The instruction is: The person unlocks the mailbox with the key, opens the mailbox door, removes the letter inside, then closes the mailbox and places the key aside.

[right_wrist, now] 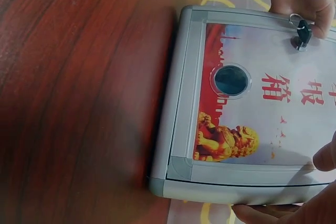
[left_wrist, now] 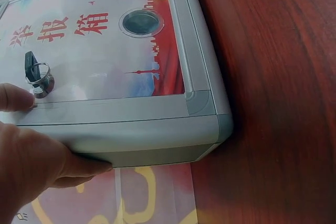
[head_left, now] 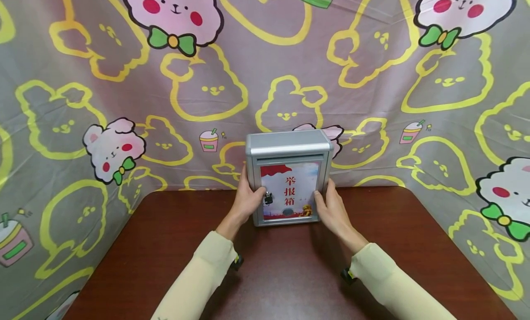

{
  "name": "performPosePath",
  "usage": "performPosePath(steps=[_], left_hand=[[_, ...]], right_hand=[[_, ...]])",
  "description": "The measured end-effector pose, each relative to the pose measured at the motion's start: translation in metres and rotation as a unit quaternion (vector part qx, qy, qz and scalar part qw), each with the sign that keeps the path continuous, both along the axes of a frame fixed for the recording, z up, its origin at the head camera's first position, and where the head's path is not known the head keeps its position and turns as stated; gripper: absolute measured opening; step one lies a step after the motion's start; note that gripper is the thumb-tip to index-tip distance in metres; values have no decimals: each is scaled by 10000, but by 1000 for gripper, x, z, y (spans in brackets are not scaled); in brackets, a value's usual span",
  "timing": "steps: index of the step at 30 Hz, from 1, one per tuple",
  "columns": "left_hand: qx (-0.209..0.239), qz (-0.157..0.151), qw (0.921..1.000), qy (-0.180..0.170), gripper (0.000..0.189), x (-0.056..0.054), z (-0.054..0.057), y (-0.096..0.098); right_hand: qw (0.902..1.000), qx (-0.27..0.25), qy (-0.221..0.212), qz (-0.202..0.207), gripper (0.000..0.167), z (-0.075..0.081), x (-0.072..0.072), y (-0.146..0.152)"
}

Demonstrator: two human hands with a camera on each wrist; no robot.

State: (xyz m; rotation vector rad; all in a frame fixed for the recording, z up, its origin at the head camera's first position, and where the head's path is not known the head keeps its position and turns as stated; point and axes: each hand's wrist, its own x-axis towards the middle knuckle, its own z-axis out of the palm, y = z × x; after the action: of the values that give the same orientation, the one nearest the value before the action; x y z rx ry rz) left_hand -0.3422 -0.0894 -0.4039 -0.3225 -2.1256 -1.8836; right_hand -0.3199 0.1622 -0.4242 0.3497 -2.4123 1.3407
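Both hands hold a silver-grey metal report box [head_left: 290,177] by its two sides, near the table's far edge. It stands upright, with a slot near the top and red Chinese lettering on its white front panel. My left hand [head_left: 248,198] grips the left side, thumb on the front frame beside the lock. A black-headed key [left_wrist: 32,67] on a ring sits in that lock. On the opposite side my right hand [head_left: 333,209] grips the box, its thumb on the front edge and fingers [right_wrist: 262,213] behind. A round window [right_wrist: 231,81] shows low on the panel.
A dark reddish-brown wooden table [head_left: 165,255] with rounded far corners lies under the box. Behind and around it hangs a grey-pink cloth [head_left: 290,58] printed with cartoon animals and drink cups.
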Motion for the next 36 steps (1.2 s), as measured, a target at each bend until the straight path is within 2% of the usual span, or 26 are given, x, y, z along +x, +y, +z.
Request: performPosePath(steps=[15,16,18,21,23,25,28,32,36], left_hand=[[-68,17,9999,-76,90,1,-6,1],[-91,22,9999,-115,90,1,-6,1],[-82,3,9999,-110,89,9,3,2],[-138,-33,9998,-141,89,9,4,2],[-165,-47,9998,-104,90,9,3,2],[-232,-47,9997,-114,92,1,-5,-1],[-275,-89,9995,-81,92,0,-6,-3],[-495,-233,9985,-97,93,0,-4,-9],[-972,-414,9944,-99,96,3,3,-16]], right_hand=[[10000,41,-55,-14,54,-5,0,2],[10000,46,-64,-16,55,-5,0,3],[10000,50,-76,-23,55,-5,0,3],[10000,30,-37,-33,55,-6,0,4],[10000,24,-1,-7,55,-6,-1,4],[10000,4,37,60,55,-7,-1,4],[9999,13,102,130,55,-7,-2,5],[9998,49,116,138,56,-8,-3,6],[9998,107,96,102,58,-8,-3,8]])
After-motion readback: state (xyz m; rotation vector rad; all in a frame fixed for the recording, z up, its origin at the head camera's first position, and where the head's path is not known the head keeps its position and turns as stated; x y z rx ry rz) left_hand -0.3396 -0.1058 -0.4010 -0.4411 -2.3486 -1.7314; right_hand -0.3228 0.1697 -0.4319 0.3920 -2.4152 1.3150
